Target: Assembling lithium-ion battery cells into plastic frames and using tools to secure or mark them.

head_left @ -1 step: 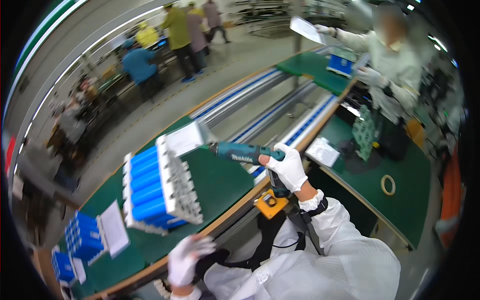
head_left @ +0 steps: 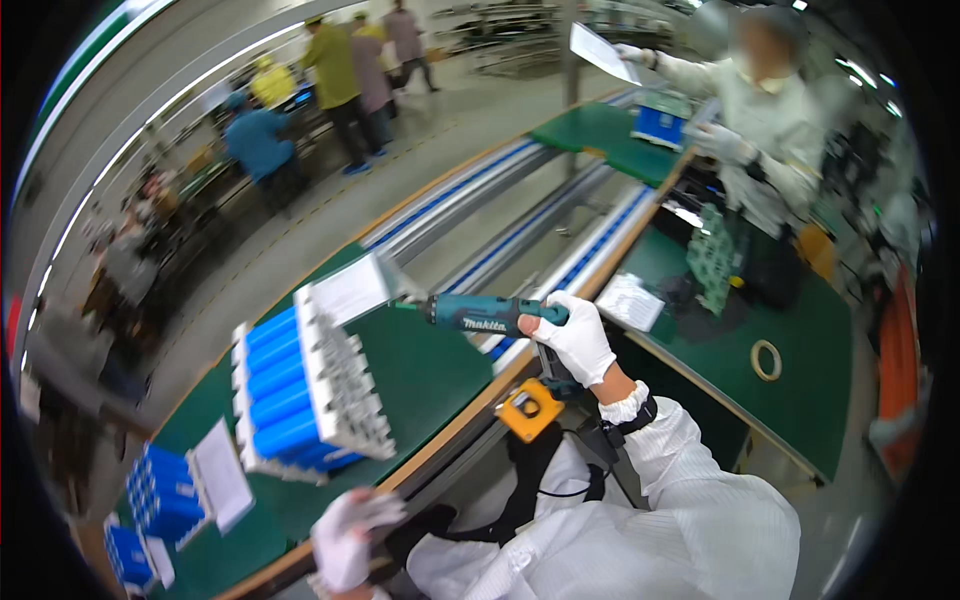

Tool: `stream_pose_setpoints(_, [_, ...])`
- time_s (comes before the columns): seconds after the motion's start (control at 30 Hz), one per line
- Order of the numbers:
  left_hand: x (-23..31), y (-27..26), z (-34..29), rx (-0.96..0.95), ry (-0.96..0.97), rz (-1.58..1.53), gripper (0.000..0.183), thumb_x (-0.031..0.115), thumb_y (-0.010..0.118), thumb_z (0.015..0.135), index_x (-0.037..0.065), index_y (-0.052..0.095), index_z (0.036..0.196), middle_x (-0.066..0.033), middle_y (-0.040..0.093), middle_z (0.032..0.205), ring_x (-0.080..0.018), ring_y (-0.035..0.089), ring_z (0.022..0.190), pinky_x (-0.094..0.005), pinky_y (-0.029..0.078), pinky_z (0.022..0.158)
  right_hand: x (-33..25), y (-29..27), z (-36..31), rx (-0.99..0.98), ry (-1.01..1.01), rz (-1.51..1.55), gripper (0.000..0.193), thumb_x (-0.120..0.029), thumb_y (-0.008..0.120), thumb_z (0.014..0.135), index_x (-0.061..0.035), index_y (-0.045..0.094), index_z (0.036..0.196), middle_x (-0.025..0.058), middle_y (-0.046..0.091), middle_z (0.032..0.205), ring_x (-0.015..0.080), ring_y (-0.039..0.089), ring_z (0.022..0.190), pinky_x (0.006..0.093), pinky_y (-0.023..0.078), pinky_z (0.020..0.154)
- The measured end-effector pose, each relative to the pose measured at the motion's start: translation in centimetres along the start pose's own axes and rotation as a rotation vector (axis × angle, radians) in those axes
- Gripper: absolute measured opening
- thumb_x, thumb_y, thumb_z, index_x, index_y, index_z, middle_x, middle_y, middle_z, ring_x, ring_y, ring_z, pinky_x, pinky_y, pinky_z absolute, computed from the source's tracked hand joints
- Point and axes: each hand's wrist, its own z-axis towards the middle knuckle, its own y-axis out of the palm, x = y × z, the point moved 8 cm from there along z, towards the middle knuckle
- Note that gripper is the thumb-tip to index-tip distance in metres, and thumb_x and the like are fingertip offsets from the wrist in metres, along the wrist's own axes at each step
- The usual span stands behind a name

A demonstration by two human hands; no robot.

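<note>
A teal and black cordless screwdriver (head_left: 484, 313) is in my gloved right hand (head_left: 575, 338), which is wrapped round its handle. Its bit points left, over the far side of the bench. My left hand (head_left: 350, 535), also in a white glove, is low at the front edge of the bench with its fingers apart and nothing in it, slightly blurred. The nearest thing to it is a battery pack (head_left: 283, 385) of blue cylindrical cells between white plastic holders, standing on the green bench top (head_left: 435, 375). The screwdriver's tip is apart from the pack.
Smaller blue battery packs (head_left: 165, 495) stand at the left beside a paper sheet (head_left: 222, 478). More paper (head_left: 350, 290) lies behind the large pack. Conveyor rails (head_left: 470, 215) run beyond. A yellow box (head_left: 529, 409) hangs by the bench edge. A co-worker (head_left: 765, 130) holds paper; a tape roll (head_left: 766, 360) lies right.
My left hand has shifted a little left and toward me. The bench and background sit slightly further left in the picture. The screwdriver stays in my right hand.
</note>
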Motion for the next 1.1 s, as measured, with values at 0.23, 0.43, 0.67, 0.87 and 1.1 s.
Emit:
stream_pose_setpoints(0.23, [10.1, -8.3, -3.5, 0.392, 0.267, 0.314, 0.058, 0.036, 0.051, 0.097, -0.01, 0.04, 0.131, -0.0246, 0.055, 0.111, -0.0381, 0.062, 0.097, -0.0468, 0.054, 0.085, 6.6, -16.8, -6.3, 0.424, 0.543, 0.086, 0.038, -0.037, 0.078, 0.08, -0.0015, 0.065, 0.085, 0.0046, 0.058, 0.063, 0.0133, 0.056, 0.05, 0.0283, 0.047, 0.044])
stream_pose_setpoints(0.43, [10.7, -19.1, 0.9, 0.417, 0.289, 0.073, 0.04, 0.017, 0.042, 0.098, -0.01, 0.046, 0.127, -0.025, 0.056, 0.113, -0.0391, 0.059, 0.1, -0.0506, 0.053, 0.085, 13.2, -27.5, -8.5, 0.602, 0.686, 0.147, 0.05, -0.044, 0.081, 0.074, 0.0012, 0.064, 0.086, 0.0099, 0.059, 0.062, 0.021, 0.058, 0.046, 0.0326, 0.048, 0.043])
stream_pose_setpoints(0.67, [8.8, -27.1, 9.2, 0.585, 0.132, 0.287, 0.038, 0.031, 0.055, 0.095, 0.004, 0.056, 0.122, -0.012, 0.065, 0.106, -0.0177, 0.065, 0.081, -0.0275, 0.053, 0.064, 7.2, -29.4, -4.5, 0.68, 0.523, -1.155, 0.047, -0.046, 0.074, 0.07, -0.0032, 0.071, 0.089, 0.0193, 0.069, 0.088, 0.0378, 0.067, 0.086, 0.0458, 0.053, 0.076])
stream_pose_setpoints(0.87, [5.8, -24.7, 17.0, 0.323, -0.003, 0.395, 0.06, 0.038, 0.054, 0.094, 0.008, 0.038, 0.143, -0.0072, 0.048, 0.14, -0.0224, 0.05, 0.121, -0.0412, 0.043, 0.096, 3.4, -15.5, -0.5, 0.164, -0.093, -0.858, 0.021, -0.024, 0.07, 0.077, -0.0032, 0.069, 0.077, 0.0199, 0.066, 0.077, 0.0369, 0.066, 0.074, 0.0417, 0.051, 0.067])
stream_pose_setpoints(1.1, [2.8, -18.4, 20.9, 0.075, -0.044, 0.222, 0.05, 0.016, 0.047, 0.089, 0.007, 0.04, 0.138, -0.0081, 0.053, 0.126, -0.0184, 0.052, 0.114, -0.0299, 0.044, 0.095, -9.4, 13.2, -7.3, -0.781, -0.374, -0.371, 0.031, -0.033, 0.07, 0.083, -0.0035, 0.069, 0.095, 0.0146, 0.068, 0.085, 0.0292, 0.068, 0.079, 0.0349, 0.053, 0.071])
